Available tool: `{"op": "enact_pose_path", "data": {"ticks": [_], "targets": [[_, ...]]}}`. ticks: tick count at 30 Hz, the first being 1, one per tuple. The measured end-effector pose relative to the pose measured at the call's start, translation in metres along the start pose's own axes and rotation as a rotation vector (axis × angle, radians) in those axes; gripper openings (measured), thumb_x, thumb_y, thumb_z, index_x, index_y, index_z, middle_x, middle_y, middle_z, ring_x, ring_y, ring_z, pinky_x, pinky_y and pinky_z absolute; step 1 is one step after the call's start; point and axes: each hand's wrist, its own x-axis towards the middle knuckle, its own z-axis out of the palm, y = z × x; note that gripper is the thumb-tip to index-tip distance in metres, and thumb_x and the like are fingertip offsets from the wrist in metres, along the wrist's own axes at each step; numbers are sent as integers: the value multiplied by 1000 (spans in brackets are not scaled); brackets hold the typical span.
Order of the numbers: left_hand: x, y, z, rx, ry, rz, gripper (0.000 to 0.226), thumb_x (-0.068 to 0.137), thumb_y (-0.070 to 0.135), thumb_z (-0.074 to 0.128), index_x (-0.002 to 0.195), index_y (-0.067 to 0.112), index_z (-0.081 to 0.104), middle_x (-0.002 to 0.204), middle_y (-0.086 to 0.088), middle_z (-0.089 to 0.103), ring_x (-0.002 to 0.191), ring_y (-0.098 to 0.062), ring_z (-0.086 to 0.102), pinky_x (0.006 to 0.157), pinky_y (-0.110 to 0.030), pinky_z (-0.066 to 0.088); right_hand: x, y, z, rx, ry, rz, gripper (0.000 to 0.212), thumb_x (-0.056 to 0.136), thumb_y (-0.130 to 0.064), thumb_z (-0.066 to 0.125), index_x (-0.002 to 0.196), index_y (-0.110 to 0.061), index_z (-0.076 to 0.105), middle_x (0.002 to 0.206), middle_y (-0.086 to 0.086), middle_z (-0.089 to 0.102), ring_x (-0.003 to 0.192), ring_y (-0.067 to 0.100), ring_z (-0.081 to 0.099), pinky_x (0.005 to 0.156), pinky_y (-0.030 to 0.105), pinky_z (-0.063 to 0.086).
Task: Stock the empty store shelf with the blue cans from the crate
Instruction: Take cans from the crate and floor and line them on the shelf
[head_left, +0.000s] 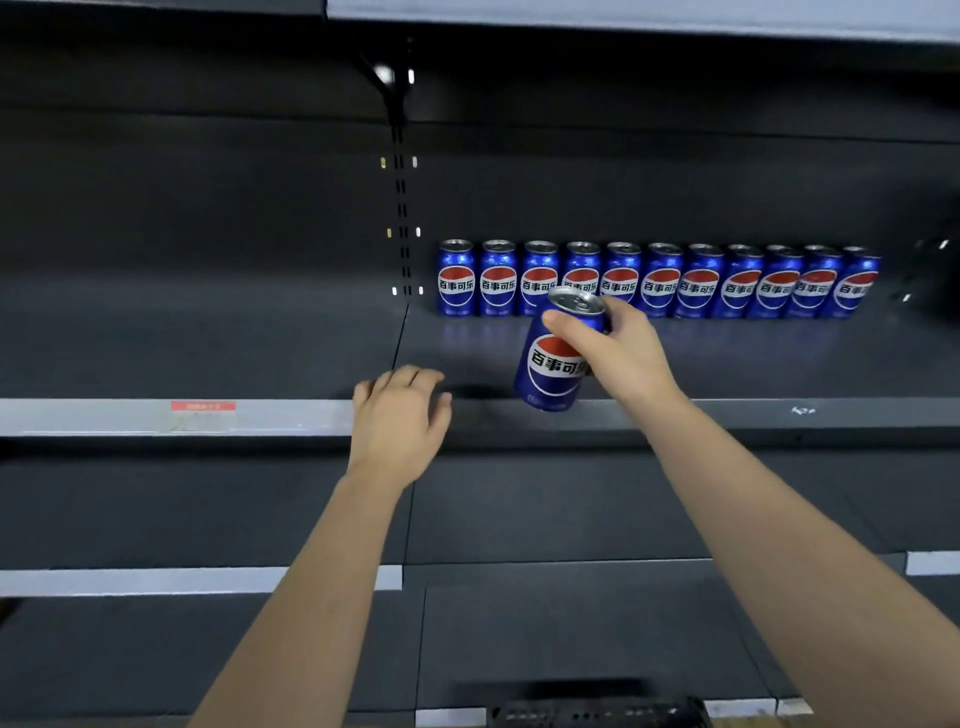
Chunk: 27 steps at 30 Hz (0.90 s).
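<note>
right hand (618, 348): we are gripping a blue Pepsi can (550, 374) near its top, tilted, in front of the back row of cans (660, 283), apparently leaving its base free for setting down | left hand (400, 415): we are hovering it relaxed and empty, front-left of that row

A row of 11 blue metal cans (660, 280) blocks the dark shelf's (779, 358) far right; near and left lie open.

Glossy metal cans (660, 280); matt dark shelf (260, 338); black plastic crate (597, 714).
</note>
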Motion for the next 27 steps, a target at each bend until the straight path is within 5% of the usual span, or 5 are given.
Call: {"op": "enact_pose_path", "data": {"ticks": [15,20,27], "targets": [[53,-21,29,25,-46,-2,27,94,29,47,116,22,62,114,3,64,106,-20,57,93,-34,30,68,27,60,51,-101,110,45,69,-47,80,106,-25,67,99,-10,73,94,5,68,88,33,56],[48,-27,48,-24,42,23,36,90,30,35,98,22,68,94,6,70,87,-18,64,87,-33,35,78,31,75,41,-104,101,51,63,-54,81,104,-27,67,98,-11,73,95,4,67,89,34,56],[48,-27,53,72,81,16,36,87,37,34,81,25,68,80,9,65,72,-16,59,73,-30,43,69,31,91,-51,-110,12,49,83,-48,70,123,-27,55,103,-19,64,94,-4,59,77,12,45]]}}
